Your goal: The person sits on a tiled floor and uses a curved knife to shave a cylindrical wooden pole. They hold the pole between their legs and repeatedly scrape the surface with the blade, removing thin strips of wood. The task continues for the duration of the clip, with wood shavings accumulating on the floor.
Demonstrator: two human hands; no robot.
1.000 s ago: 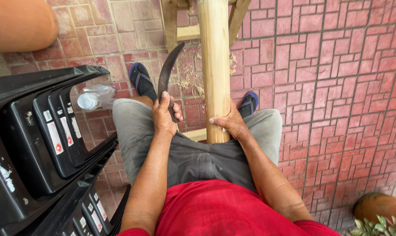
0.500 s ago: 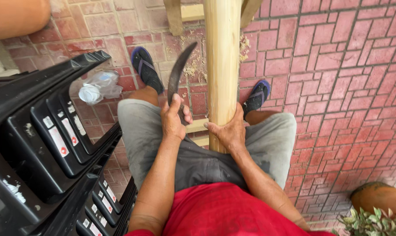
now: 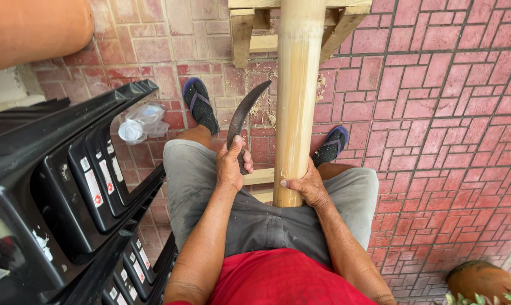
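Left hand (image 3: 231, 165) wrapped tight round the handle of a curved dark blade (image 3: 245, 112), tip aimed far and right. Right hand (image 3: 307, 184) gripping the near end of the upright bamboo pole (image 3: 296, 101), fingers probably closed behind it. Black crates (image 3: 69, 186) stacked left.

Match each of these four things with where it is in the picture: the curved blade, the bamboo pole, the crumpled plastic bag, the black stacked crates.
Things:
1. curved blade
2. bamboo pole
3. crumpled plastic bag
4. black stacked crates

Places:
A. gripped at its lower end by the right hand
B. along the person's left side
C. held in the left hand
D. on the brick floor beside the crates

Pairs: 1-C, 2-A, 3-D, 4-B
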